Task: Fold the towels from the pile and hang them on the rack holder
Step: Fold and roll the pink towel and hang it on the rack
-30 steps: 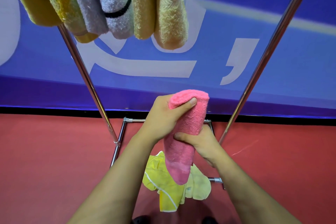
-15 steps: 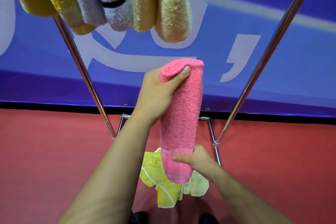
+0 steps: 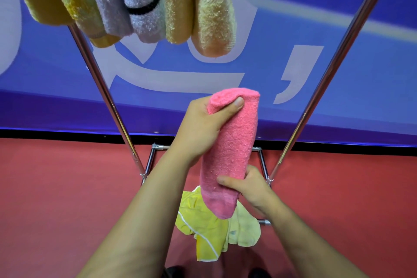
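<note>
A folded pink towel (image 3: 234, 142) hangs upright between my hands at the centre of the view. My left hand (image 3: 203, 126) grips its folded top end, thumb across the front. My right hand (image 3: 248, 185) pinches it near the lower end. Below them a small pile of yellow towels (image 3: 207, 223) lies on the red floor inside the rack's base. Several folded towels (image 3: 144, 0), yellow, grey, striped and beige, hang at the top of the view; the rack's bar is out of frame.
Two slanted chrome rack legs, the left leg (image 3: 106, 95) and the right leg (image 3: 334, 70), flank my hands, joined by a low base frame (image 3: 150, 160). A blue banner (image 3: 361, 106) with white lettering stands behind the rack. Red floor (image 3: 56, 198) spreads all round.
The pink towel rose, then came down a little. My right hand moved up from the lower edge to grip slightly higher on the towel. The hanging towels appear lower in the view.
</note>
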A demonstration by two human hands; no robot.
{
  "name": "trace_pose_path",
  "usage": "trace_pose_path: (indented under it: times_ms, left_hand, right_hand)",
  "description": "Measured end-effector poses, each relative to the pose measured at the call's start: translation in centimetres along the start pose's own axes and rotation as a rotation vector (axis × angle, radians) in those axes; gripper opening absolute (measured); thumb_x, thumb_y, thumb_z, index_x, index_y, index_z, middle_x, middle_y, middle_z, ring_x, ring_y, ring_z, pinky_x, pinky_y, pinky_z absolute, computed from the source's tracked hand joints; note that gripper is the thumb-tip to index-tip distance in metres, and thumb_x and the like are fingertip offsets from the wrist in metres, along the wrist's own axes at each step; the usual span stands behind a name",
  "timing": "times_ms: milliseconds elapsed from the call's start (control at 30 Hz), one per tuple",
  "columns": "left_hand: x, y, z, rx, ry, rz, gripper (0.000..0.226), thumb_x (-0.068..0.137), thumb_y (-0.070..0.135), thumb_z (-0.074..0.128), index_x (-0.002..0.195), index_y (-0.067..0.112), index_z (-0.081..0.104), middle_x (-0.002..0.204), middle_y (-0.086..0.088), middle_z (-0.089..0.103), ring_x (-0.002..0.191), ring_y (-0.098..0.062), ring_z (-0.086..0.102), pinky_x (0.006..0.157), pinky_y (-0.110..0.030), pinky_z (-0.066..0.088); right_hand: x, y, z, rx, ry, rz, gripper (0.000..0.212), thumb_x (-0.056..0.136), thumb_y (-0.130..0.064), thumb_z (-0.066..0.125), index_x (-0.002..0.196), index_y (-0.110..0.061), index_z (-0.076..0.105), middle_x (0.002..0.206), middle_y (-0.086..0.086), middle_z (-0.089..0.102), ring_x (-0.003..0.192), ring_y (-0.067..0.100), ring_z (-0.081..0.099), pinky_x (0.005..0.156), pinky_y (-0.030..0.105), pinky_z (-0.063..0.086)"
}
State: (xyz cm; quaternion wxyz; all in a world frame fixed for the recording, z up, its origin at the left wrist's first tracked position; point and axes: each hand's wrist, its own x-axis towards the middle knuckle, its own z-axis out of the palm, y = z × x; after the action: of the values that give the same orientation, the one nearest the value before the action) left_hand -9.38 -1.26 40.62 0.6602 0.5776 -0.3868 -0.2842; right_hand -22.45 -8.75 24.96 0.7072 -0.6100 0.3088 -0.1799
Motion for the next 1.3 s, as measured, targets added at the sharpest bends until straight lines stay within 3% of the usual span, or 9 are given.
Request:
trace_pose_path:
  times_ms: [133,267,367,500,733,867,1067,1167,1300]
  left_hand:
    - [0.4,-0.6,-0.3,0.003,0.063,-0.031,0.007,0.095,0.026,0.072,0.097,0.025,0.079,0.086,0.012,0.077,0.079,-0.002,0.068,0.074,-0.020,0.055]
    - [1.2,-2.2,-1.4,-0.037,0.237,-0.121,0.010,0.094,0.029,0.074,0.095,0.020,0.080,0.090,0.005,0.079,0.082,-0.007,0.069,0.078,-0.033,0.056]
    - [1.8,-3.7,-2.5,-0.039,0.371,-0.209,0.008,0.093,0.029,0.075,0.095,0.023,0.080,0.096,0.002,0.080,0.093,-0.013,0.073,0.089,-0.041,0.058]
    - [2.2,-5.7,-3.8,-0.144,0.464,-0.339,0.006,0.094,0.018,0.073,0.098,0.023,0.075,0.101,-0.002,0.077,0.101,-0.020,0.072,0.092,-0.037,0.058]
    - [2.2,-8.4,-4.5,-0.171,0.442,-0.553,0.013,0.094,0.010,0.071,0.106,0.003,0.072,0.104,-0.019,0.075,0.092,-0.029,0.073,0.081,-0.038,0.060]
    - [1.7,-9.0,-4.2,-0.100,0.367,-0.595,0.020,0.096,0.008,0.069,0.113,-0.003,0.071,0.095,-0.016,0.073,0.082,-0.025,0.071,0.076,-0.035,0.059]
    - [0.8,-8.7,-3.4,0.328,0.179,-0.488,0.041,0.095,0.027,0.073,0.130,0.008,0.064,0.127,-0.006,0.066,0.118,-0.023,0.065,0.097,-0.034,0.050]
    - [0.3,-7.1,-2.5,0.060,-0.048,-0.412,0.043,0.102,0.046,0.055,0.129,0.015,0.068,0.132,-0.002,0.070,0.122,-0.016,0.066,0.111,-0.037,0.046]
    - [-1.1,-5.7,-0.8,-0.346,-0.422,-0.594,0.084,0.098,0.069,0.032,0.137,0.001,0.061,0.136,-0.023,0.064,0.131,-0.036,0.060,0.115,-0.049,0.043]
  right_hand:
    - [-0.8,-1.4,0.0,0.005,-0.019,-0.050,0.029,0.071,-0.027,0.082,0.092,-0.006,0.077,0.092,0.012,0.078,0.081,0.019,0.072,0.074,0.033,0.059]
    - [-1.7,-2.2,-0.3,-0.040,-0.070,-0.062,0.040,0.074,-0.043,0.079,0.094,-0.009,0.076,0.091,0.004,0.078,0.083,0.014,0.072,0.075,0.032,0.057]
    - [-2.2,-3.1,-0.4,-0.068,-0.106,-0.144,0.050,0.085,-0.028,0.075,0.132,-0.017,0.062,0.122,-0.007,0.073,0.112,0.009,0.069,0.090,0.024,0.053]
    - [-2.8,-4.7,-0.5,-0.210,-0.124,-0.278,0.079,0.092,-0.028,0.071,0.158,-0.038,0.027,0.159,-0.032,0.032,0.145,-0.011,0.030,0.114,0.010,0.030]
    - [-3.9,-5.9,-0.2,-0.184,-0.137,-0.305,0.023,0.095,-0.013,0.065,0.113,-0.021,0.075,0.120,-0.011,0.075,0.120,0.004,0.065,0.096,0.011,0.043]
    - [-4.2,-6.4,-0.1,-0.147,-0.141,-0.279,0.017,0.088,-0.015,0.074,0.102,-0.023,0.080,0.111,-0.006,0.078,0.111,0.008,0.069,0.095,0.016,0.047]
    - [-3.9,-7.5,-0.6,0.140,-0.158,-0.268,0.034,0.074,-0.015,0.081,0.107,-0.026,0.079,0.109,0.001,0.076,0.099,0.016,0.070,0.086,0.031,0.056]
    - [-3.8,-7.9,-0.8,0.343,-0.208,-0.229,0.047,0.079,-0.001,0.068,0.123,-0.018,0.071,0.110,0.010,0.074,0.098,0.019,0.071,0.081,0.028,0.058]
    - [-3.5,-8.3,-1.5,0.457,-0.190,-0.220,0.062,0.080,-0.003,0.069,0.138,-0.023,0.061,0.112,0.016,0.072,0.098,0.024,0.070,0.089,0.033,0.059]
